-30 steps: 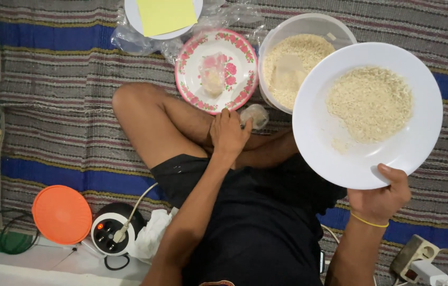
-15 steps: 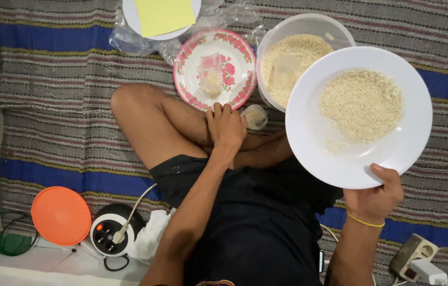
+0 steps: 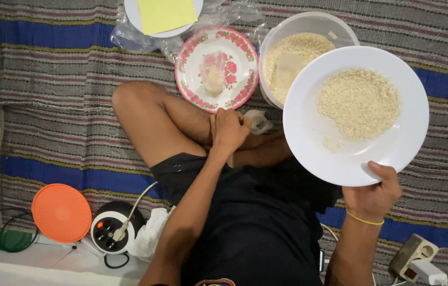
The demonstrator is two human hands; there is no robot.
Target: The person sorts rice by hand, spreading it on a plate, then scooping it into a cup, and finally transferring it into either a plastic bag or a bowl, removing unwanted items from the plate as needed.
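Head view: right hand (image 3: 375, 197) grips the stiff, spill-prone white plate (image 3: 308, 143) of grains by its near rim, while left hand (image 3: 229, 130) rests curled, seemingly empty, on the leg.

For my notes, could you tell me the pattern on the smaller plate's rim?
Pink-red flowers on the smaller plate; head view.

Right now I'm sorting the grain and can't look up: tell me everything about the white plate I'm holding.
The white plate is round, wide-rimmed and glossy, plastic or ceramic by its look. It carries a loose heap of pale grain right of centre, with a few stray bits nearer you. The right hand grips its near edge, thumb on top of the rim, holding it roughly level in the air. It hangs over the striped mat and covers part of the round tub of grain behind it.
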